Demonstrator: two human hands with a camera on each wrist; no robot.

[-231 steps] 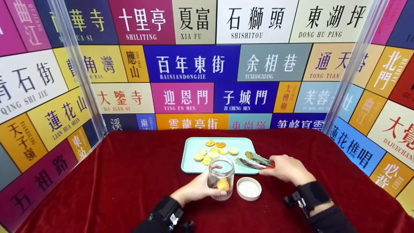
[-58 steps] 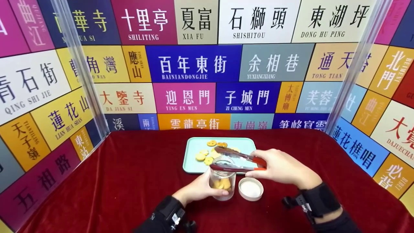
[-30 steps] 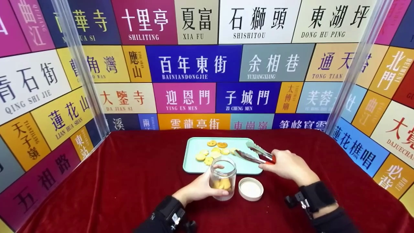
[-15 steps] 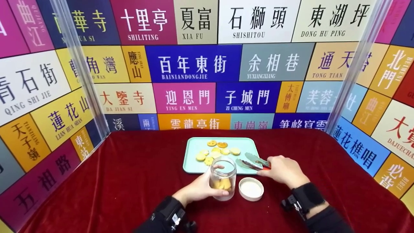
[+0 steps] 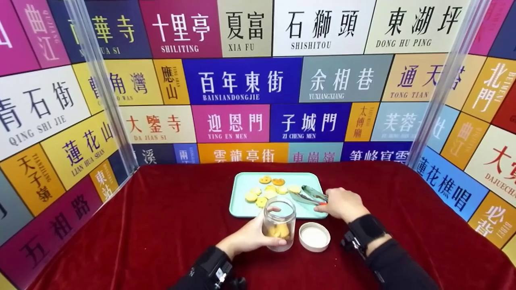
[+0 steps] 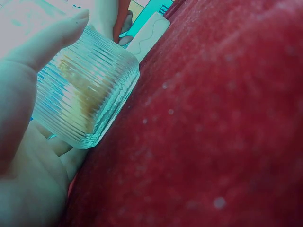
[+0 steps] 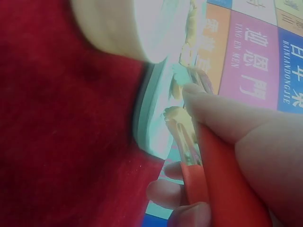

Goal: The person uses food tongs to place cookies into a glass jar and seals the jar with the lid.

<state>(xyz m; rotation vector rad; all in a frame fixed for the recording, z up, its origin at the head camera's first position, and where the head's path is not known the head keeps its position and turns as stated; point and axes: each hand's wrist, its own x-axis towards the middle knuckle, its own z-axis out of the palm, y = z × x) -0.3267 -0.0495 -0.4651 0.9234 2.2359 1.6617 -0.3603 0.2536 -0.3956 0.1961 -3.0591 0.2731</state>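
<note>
Tongs (image 5: pixel 315 192) are over the right end of the tray (image 5: pixel 242 185), in front of a wall (image 5: pixel 242 80) of coloured signs. Its Chinese panels also carry Latin letters: SHILITING, XIA FU, SHISHITOU and DONG HU PING along the top, BAINIANDONGJIE and YUXIANGXIANG below, then YING EN MEN and ZI CHENG MEN; QING SHI JIE and LIAN HUA SHAN read on the left side. Below, dark red cloth covers the worktop (image 5: pixel 181 209). The pale green tray lies on it, long side running left to right. Both hands are full: the left hand (image 5: pixel 250 235) wraps round the jar (image 5: pixel 280 222), thumb across its front, and the right hand (image 5: pixel 345 203) grips the tongs by their red handles. The ribbed glass jar is near the tray's near edge, long axis roughly upright, open mouth up; whether its base touches the cloth is hard to tell. The tongs' long axis slants from the right hand, the parted tips pointing left and away from the person, near one snack. Just right of the jar, the cream lid (image 5: pixel 314 237) lies hollow side up. Smallest are the yellow snacks (image 5: pixel 270 188): several spread over the tray, two browner ones towards its far edge, some low in the jar.
</note>
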